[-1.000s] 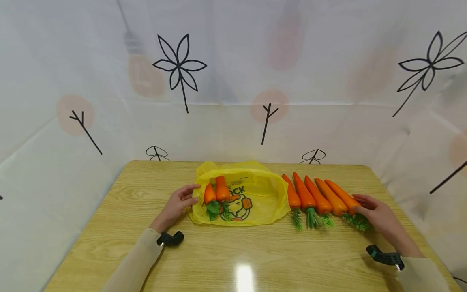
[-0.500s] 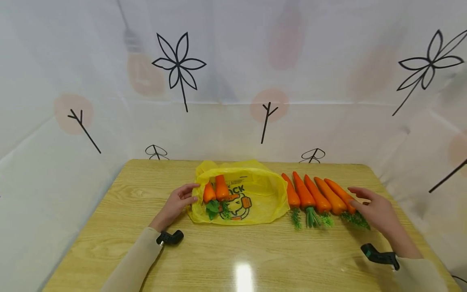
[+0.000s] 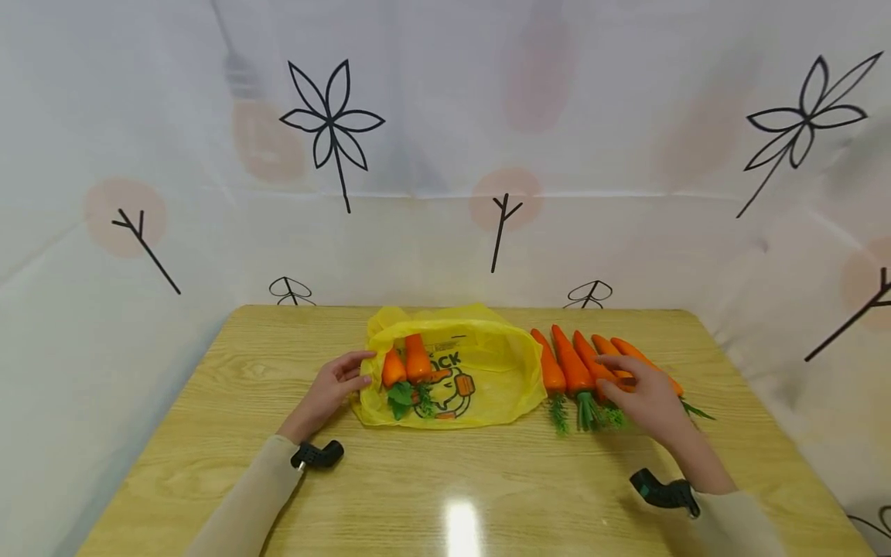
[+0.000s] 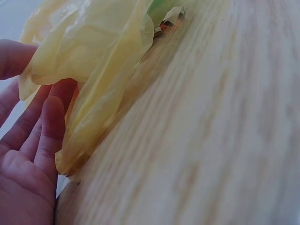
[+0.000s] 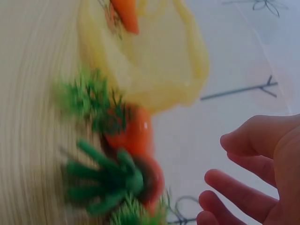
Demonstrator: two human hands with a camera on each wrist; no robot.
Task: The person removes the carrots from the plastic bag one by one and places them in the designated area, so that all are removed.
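Note:
A yellow plastic bag (image 3: 497,398) lies on its side with its mouth toward me and a dark cartoon print showing. Inside, at its left, are two orange carrots (image 3: 418,362) with green leaves. My left hand (image 3: 330,393) holds the bag's left rim, fingertips partly hidden by the film in the left wrist view. Right of the bag, several more carrots (image 3: 572,362) lie in a row, tips pointing away, tops toward me. My right hand (image 3: 647,396) hovers over the right part of that row, fingers spread and relaxed, hiding parts of the carrots. Nothing sits between its fingers (image 5: 241,190).
The wooden table (image 3: 376,495) ends at a pale printed cloth (image 3: 418,240) behind and at both sides. A black wrist camera (image 3: 316,454) sits on the left wrist, another black wrist camera (image 3: 664,491) on the right.
My right hand has moved left from the rightmost carrot to above the middle of the row, holding nothing. My left hand stays at the bag's rim. The head view has shifted slightly.

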